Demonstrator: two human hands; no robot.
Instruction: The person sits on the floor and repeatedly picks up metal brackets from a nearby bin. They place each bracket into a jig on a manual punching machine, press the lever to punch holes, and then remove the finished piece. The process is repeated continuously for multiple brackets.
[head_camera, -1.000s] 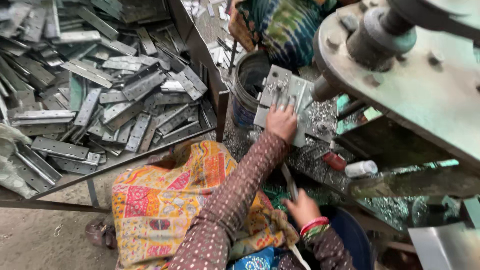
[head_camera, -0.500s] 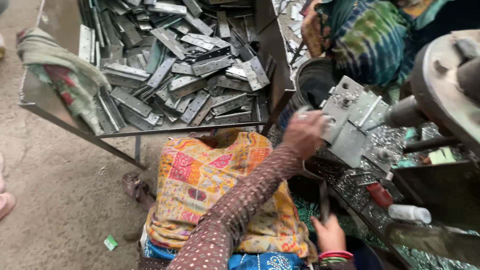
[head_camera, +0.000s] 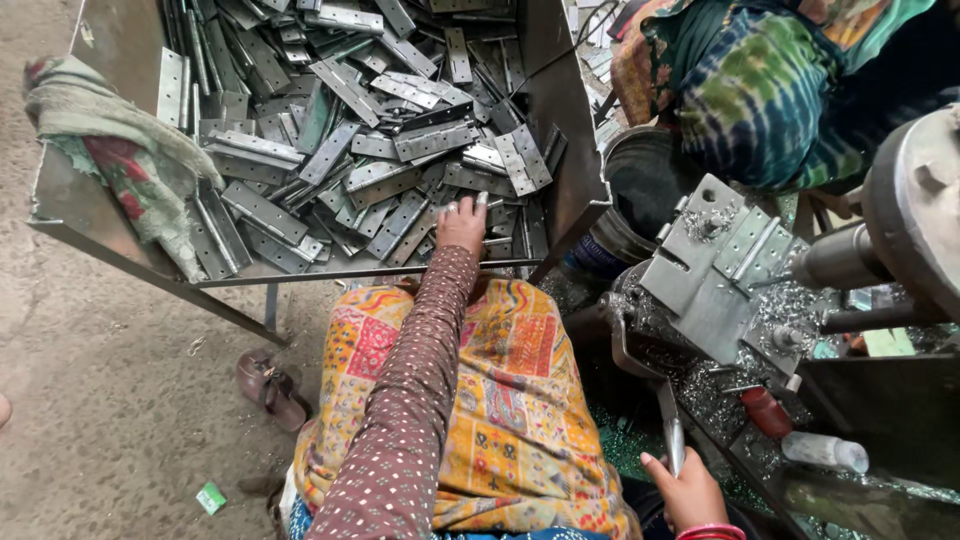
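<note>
My left hand (head_camera: 462, 222), on a brown dotted sleeve, reaches forward and rests with spread fingers on flat grey metal hinge plates (head_camera: 360, 150) at the front edge of a metal tray (head_camera: 110, 250). It touches the plates, and I see no plate lifted. At the bottom right my right hand (head_camera: 690, 492) grips the thin metal lever handle (head_camera: 668, 425) of the machine. Between the hands, a grey metal fixture plate (head_camera: 715, 270) sits on the machine, ringed by metal shavings. A patterned orange cloth (head_camera: 500, 400) covers my lap.
Another person in a green and blue tie-dye garment (head_camera: 760, 80) sits at the far right. A dark bucket (head_camera: 640, 190) stands by the tray, and a rag (head_camera: 110, 150) hangs over the tray's left wall. A sandal (head_camera: 270, 385) lies on the dirt floor. A large machine wheel (head_camera: 920, 200) is on the right.
My left hand left the fixture plate on the machine and swung left to the tray of hinge plates. My right hand stayed on the lever handle. The view turned left.
</note>
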